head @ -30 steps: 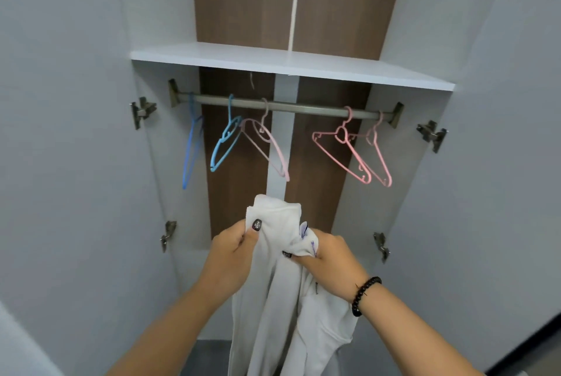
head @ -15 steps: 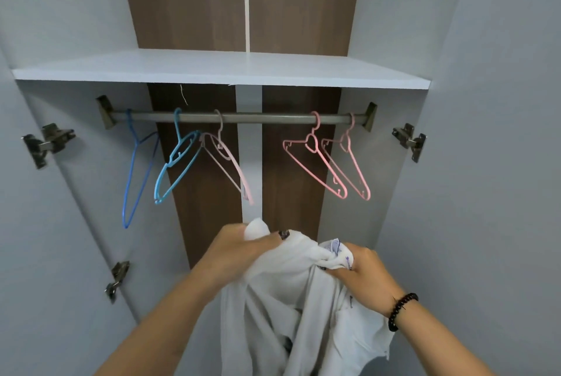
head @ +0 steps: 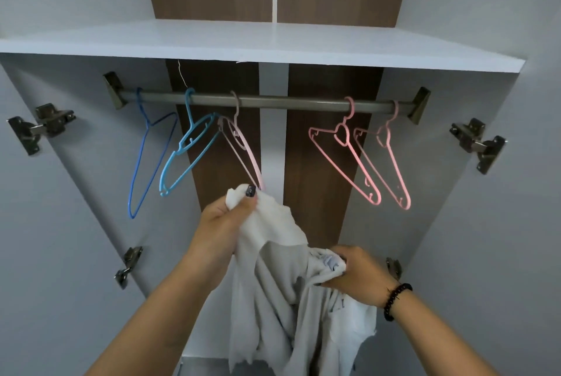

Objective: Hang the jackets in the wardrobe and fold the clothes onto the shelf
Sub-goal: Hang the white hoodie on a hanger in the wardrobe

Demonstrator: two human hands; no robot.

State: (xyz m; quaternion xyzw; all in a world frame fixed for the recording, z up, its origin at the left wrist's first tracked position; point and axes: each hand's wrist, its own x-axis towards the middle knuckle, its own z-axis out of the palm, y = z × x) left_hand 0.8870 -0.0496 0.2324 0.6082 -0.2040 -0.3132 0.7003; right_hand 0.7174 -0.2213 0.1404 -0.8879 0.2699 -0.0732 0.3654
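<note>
A white jacket [head: 282,293] hangs bunched between both hands in front of the open wardrobe. My left hand [head: 224,217] grips its upper edge, raised to just below the pale pink hanger [head: 243,150]. Lower and to the right, my right hand [head: 358,278] pinches the collar part with a label. The metal rail [head: 273,101] carries a dark blue wire hanger [head: 145,160], a light blue hanger [head: 188,150] and two pink hangers [head: 346,160], [head: 391,163] on the right. The white shelf [head: 258,41] lies above the rail.
Open wardrobe doors stand at both sides, with metal hinges at the left [head: 36,129] and right [head: 479,144]. Brown back panels show behind the rail. Lower hinges [head: 129,266] stick out at arm height.
The view has come closer to the wardrobe. My left hand rose with the jacket's edge toward the pale pink hanger, and my right hand dropped lower, spreading the fabric between them.
</note>
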